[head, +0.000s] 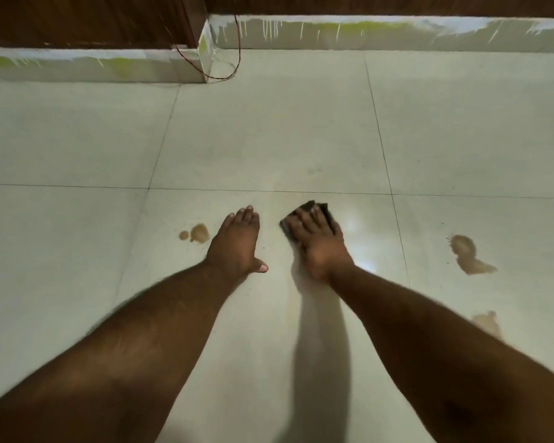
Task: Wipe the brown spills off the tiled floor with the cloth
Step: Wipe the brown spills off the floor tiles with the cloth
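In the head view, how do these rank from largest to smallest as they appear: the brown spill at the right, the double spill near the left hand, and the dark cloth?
1. Brown spill at the right: looks largest.
2. Dark cloth: unsure, since the right hand covers most of it.
3. Double spill beside the left hand: looks smallest.

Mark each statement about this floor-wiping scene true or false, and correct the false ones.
1. The right hand presses a dark cloth flat on the floor. True.
2. The left hand holds a second cloth. False: it rests bare on the tile, fingers straight.
3. Brown spills lie just left of the left hand. True.
4. All the spills are wiped away. False: a larger brown spill also remains to the right.
5. A thin red cord hangs by the far skirting. True.
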